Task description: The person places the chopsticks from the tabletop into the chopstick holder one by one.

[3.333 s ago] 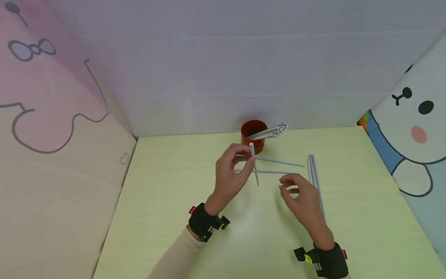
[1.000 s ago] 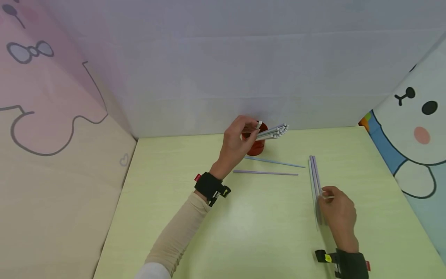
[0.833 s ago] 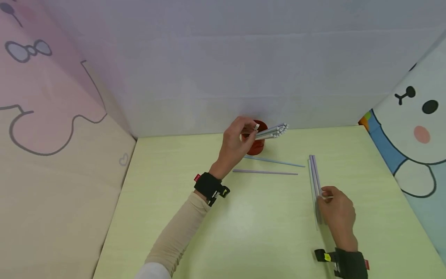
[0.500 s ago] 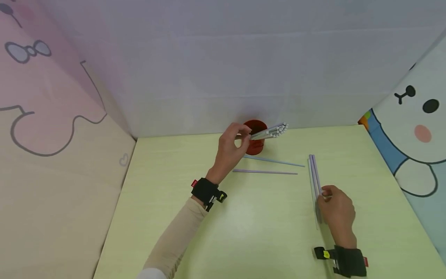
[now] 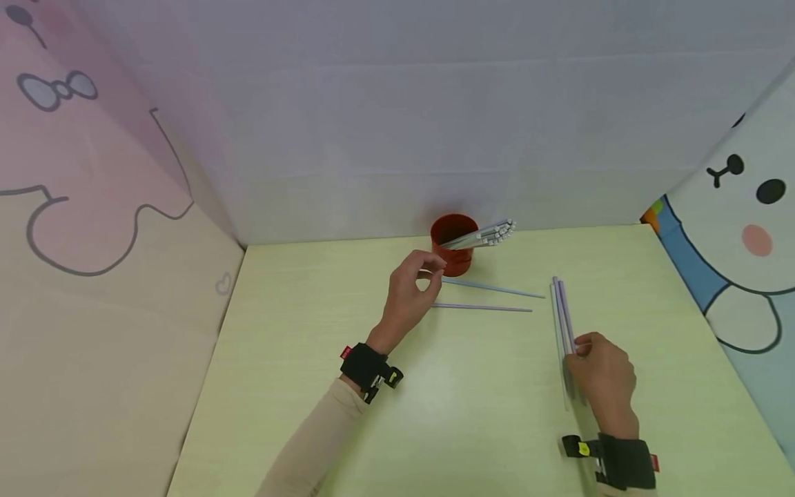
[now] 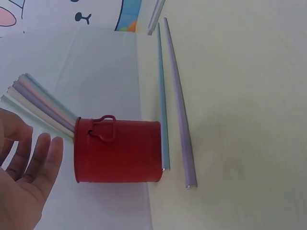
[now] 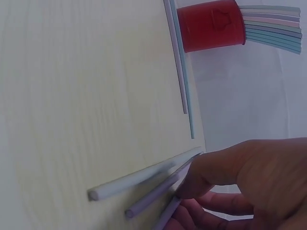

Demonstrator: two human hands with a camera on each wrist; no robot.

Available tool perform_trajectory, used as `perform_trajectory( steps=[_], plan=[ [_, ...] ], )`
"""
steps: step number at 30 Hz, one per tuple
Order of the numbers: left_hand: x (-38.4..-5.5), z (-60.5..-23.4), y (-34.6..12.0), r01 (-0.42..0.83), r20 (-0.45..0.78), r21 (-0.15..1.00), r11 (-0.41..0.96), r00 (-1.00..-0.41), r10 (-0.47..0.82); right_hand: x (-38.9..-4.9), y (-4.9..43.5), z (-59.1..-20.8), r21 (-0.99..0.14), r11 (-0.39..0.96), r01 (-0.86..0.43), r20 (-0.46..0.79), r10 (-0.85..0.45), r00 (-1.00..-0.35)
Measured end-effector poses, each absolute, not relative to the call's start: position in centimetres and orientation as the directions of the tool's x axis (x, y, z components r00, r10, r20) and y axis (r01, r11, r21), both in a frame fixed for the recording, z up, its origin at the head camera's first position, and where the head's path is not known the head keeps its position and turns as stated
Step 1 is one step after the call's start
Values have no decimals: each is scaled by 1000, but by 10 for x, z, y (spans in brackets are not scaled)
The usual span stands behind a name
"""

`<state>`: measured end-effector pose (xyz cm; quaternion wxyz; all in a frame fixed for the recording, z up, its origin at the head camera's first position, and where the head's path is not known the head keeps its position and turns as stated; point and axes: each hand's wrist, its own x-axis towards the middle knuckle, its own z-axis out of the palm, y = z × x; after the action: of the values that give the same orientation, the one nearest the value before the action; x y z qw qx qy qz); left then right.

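Observation:
My left hand (image 5: 406,293) hovers in front of a red metal cup (image 5: 459,262), its bent fingers holding nothing. Out of the cup leans a bundle of pastel chopsticks (image 5: 487,237). Below the cup lie a blue chopstick (image 5: 499,289) and a purple chopstick (image 5: 487,307), both roughly crosswise and partly behind the hand. On the right, my right hand (image 5: 602,376) pinches a purple chopstick (image 7: 168,212) between thumb and fingers. Beside it on the table rest a pale chopstick (image 7: 144,176) and another purple chopstick (image 7: 156,194), nearly parallel.
A pale yellow table (image 5: 466,414) spreads beneath everything. Its back edge meets a plain whitish wall sheet (image 5: 385,124) just behind the cup. Printed cartoon panels stand at the left (image 5: 112,310) and right (image 5: 758,276) sides.
The left hand brought a pale chopstick to the cup, let it go there and drew back toward me. The right hand moved right from the middle, onto the chopstick row, and stayed there.

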<state>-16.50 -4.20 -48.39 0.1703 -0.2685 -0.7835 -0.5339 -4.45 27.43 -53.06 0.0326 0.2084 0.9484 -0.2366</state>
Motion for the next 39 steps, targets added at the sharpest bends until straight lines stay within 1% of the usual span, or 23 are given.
perform_trajectory(
  steps=[2, 3, 11, 14, 18, 22, 28, 33, 36, 39],
  plan=[
    [-164, -495, -43, 588, 537, 756, 288, -808, 243, -44, 274, -529, -427, 799, 424, -181, 384, -906],
    [-160, -495, -43, 578, 528, 764, 285, -815, 239, -43, 274, -528, -424, 799, 427, -188, 384, -904],
    [-135, -481, -43, 556, 517, 795, 245, -830, 208, -39, 275, -522, -425, 802, 419, -201, 368, -908],
    [-132, -482, -43, 542, 505, 812, 215, -839, 203, -39, 272, -518, -445, 790, 422, -202, 371, -906],
    [-130, -485, -41, 532, 498, 830, 170, -842, 207, -38, 264, -511, -486, 781, 392, -185, 346, -920],
    [-127, -489, -38, 523, 488, 838, 155, -846, 216, -37, 253, -506, -542, 779, 315, -126, 295, -947],
    [-120, -492, -30, 511, 458, 841, 179, -848, 266, -37, 230, -508, -619, 774, 134, 1, 172, -985],
    [-113, -495, -23, 464, 397, 864, 194, -866, 303, -38, 211, -511, -657, 754, 12, 72, 79, -994],
    [-110, -496, -21, 439, 376, 879, 187, -879, 295, -39, 203, -512, -677, 734, -50, 110, 34, -993],
    [-109, -497, -20, 437, 383, 881, 180, -884, 269, -39, 196, -513, -703, 704, -101, 142, 0, -990]
  ],
)
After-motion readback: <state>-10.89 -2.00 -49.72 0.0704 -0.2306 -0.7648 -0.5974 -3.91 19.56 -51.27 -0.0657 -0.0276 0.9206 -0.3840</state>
